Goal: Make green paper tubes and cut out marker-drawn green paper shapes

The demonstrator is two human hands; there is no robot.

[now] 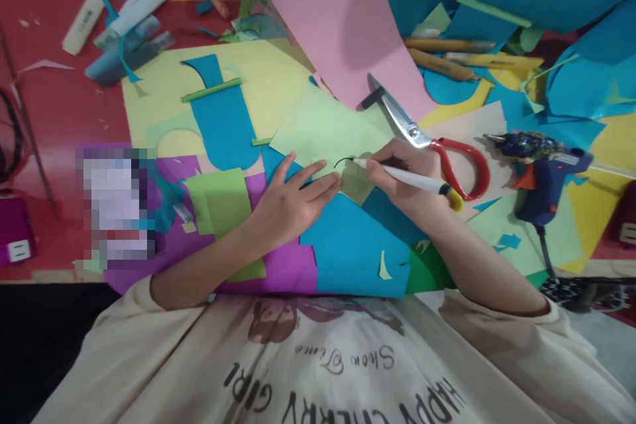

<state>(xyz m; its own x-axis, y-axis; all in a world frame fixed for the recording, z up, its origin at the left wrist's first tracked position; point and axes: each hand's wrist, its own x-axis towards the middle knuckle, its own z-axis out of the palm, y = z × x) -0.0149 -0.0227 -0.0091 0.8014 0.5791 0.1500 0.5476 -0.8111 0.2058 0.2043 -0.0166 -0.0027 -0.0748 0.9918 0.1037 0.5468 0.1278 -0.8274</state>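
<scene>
My right hand is closed around a white marker with a yellow end. Its tip rests on a light green paper sheet, where a short black curved line is drawn. My left hand lies flat with fingers stretched out, pressing the near edge of that green sheet. Under both hands are a blue sheet and a purple sheet.
Red-handled scissors lie just beyond my right hand. A blue glue gun sits at the right. A large pink sheet curls up behind. Glue sticks lie at far left on the red table. Blue and yellow paper scraps cover the right.
</scene>
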